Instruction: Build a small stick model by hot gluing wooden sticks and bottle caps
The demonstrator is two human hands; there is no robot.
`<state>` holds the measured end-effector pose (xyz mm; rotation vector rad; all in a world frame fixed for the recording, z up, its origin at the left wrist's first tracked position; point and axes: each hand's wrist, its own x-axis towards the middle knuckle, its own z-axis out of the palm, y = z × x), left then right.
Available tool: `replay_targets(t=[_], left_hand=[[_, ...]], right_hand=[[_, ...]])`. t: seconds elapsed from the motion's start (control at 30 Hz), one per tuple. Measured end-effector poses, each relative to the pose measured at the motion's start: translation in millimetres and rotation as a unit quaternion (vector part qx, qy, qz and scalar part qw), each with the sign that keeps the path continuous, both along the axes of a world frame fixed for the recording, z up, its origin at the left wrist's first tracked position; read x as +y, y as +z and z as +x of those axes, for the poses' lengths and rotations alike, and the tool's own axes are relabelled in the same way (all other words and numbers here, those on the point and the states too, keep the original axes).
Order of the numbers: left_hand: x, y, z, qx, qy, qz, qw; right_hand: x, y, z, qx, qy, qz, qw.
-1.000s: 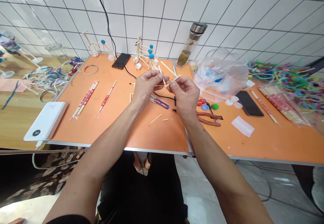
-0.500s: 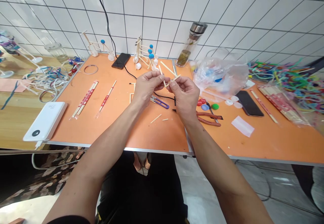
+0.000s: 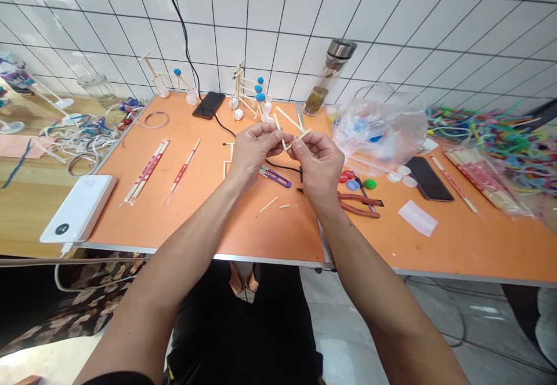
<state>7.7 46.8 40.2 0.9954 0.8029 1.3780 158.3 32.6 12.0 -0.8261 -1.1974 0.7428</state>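
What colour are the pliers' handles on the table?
The handles are dark red, clearest in the head view.

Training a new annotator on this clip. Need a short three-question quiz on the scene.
1. True or false: the pliers lie nearer the right hand than the left hand.
2. What do the two hands hold between them? A) stick frame B) pliers C) phone
3. Fill in the blank: the balls on the model by the wall are ____.

Key: 1 true; 2 A; 3 blue.
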Motion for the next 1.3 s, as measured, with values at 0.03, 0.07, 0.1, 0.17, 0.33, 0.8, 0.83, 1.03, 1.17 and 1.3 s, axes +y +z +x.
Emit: replay_targets(t=[0.03,0.07,0.1,0.17,0.33,0.8,0.83,1.03,1.17,1.3], left_hand=[[0.1,-0.1,0.0,0.000,0.000,-0.001,1.000],[0.1,0.0,-0.1,0.002,0.001,-0.003,1.000],[0.0,0.1,-0.1,0.005,0.002,-0.006,1.000],[-0.5,0.6,-0.2,0.014,0.005,-0.012,1.000],[-0.9,0.2,-0.4,0.017,0.002,-0.009,1.000],[-1.3,0.9,-0.4,0.040,0.009,-0.011,0.999],[-1.5,1.1,-0.4,0.042,0.009,-0.010,0.999],[-2.3,2.4,-0.1,0.039,0.010,-0.016,0.999],[-2.3,2.2,-0.2,0.029,0.006,-0.011,0.999],[-2.3,2.1,0.0,0.032,0.008,-0.018,0.999]], right_hand=[[0.1,0.0,-0.2,0.000,-0.001,-0.003,1.000],[0.2,0.2,-0.4,0.001,-0.003,-0.005,1.000],[0.2,0.4,-0.6,0.003,-0.005,-0.007,1.000],[0.0,1.0,-0.9,0.003,-0.006,-0.007,1.000],[-0.8,1.5,-0.7,-0.011,-0.017,-0.014,1.000],[-2.1,1.4,-0.6,-0.024,-0.016,-0.017,0.999],[-2.1,1.5,-0.7,-0.024,-0.014,-0.015,1.000],[-1.4,1.5,-1.6,-0.011,-0.007,-0.009,1.000],[-1.1,1.2,-1.4,-0.018,-0.009,-0.006,1.000],[-1.2,0.8,-1.1,-0.025,-0.011,-0.010,1.000]])
